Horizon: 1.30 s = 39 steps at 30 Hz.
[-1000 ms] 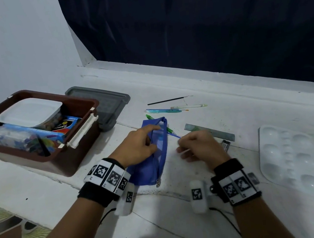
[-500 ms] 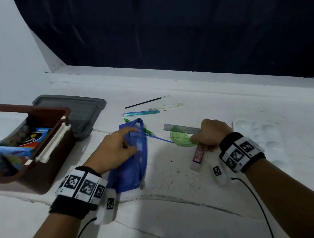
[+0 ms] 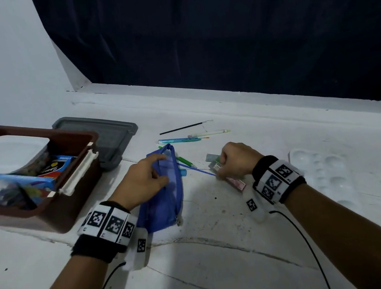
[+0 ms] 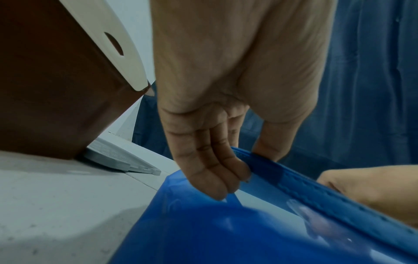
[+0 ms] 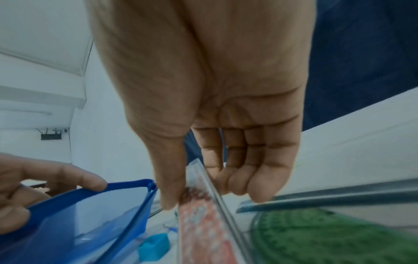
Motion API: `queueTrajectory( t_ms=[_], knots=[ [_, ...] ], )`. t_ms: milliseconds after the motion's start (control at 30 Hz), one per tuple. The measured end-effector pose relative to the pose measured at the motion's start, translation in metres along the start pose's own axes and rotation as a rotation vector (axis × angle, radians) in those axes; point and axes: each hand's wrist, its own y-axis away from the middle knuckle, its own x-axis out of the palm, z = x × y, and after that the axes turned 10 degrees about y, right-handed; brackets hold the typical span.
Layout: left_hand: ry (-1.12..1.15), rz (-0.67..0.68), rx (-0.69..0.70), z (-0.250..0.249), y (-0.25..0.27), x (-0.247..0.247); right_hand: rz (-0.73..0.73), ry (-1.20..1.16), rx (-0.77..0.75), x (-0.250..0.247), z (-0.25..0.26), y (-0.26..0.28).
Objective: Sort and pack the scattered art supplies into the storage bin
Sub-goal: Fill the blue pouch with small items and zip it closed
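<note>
My left hand [image 3: 163, 169] pinches the upper rim of a blue mesh pouch [image 3: 163, 201] and holds its mouth open; the left wrist view shows thumb and fingers of that hand [image 4: 244, 166] on the pouch's zip edge [image 4: 316, 192]. My right hand [image 3: 219, 167] pinches a clear flat case with pink print [image 3: 235, 183] just right of the pouch mouth. In the right wrist view my right hand [image 5: 192, 196] holds the case [image 5: 203, 223] between thumb and fingers, above a green protractor [image 5: 328, 237] and a ruler [image 5: 328, 198]. The brown storage bin [image 3: 70, 140] stands at the left.
A grey lid [image 3: 110, 135] lies behind the bin. A thin brush [image 3: 182, 128], a blue pen [image 3: 179, 140], a white pen [image 3: 209, 133] and a green pen [image 3: 184, 162] lie beyond the pouch. A white paint palette [image 3: 328, 169] lies at the right. The bin holds a white tub and boxes.
My right hand left the pouch, reached right to the ruler and protractor, took hold of the pink case and now sits closer to the pouch. My left hand kept holding the pouch open.
</note>
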Motion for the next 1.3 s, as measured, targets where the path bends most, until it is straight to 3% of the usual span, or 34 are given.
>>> queueTrajectory(
  t_ms=[133,400,767,933,1067,1300],
  knots=[
    [0.016,-0.087,-0.051,0.007,0.0,-0.003,-0.026,-0.101,-0.066,-0.004,0.031,-0.016],
    [0.048,-0.18,-0.101,0.012,0.008,-0.01,0.068,0.066,-0.269,0.002,0.086,-0.044],
    [0.054,-0.17,-0.108,0.016,0.014,-0.012,0.065,0.158,-0.268,0.004,0.093,-0.041],
    [0.069,-0.148,-0.113,0.012,0.014,-0.013,0.065,-0.145,-0.247,-0.019,0.09,-0.043],
    [0.054,-0.135,-0.097,0.008,0.011,-0.011,0.036,-0.616,-0.174,-0.032,0.099,-0.044],
    [0.044,-0.101,-0.081,0.009,0.009,-0.007,0.072,-1.011,-0.037,0.003,0.121,-0.037]
  ],
)
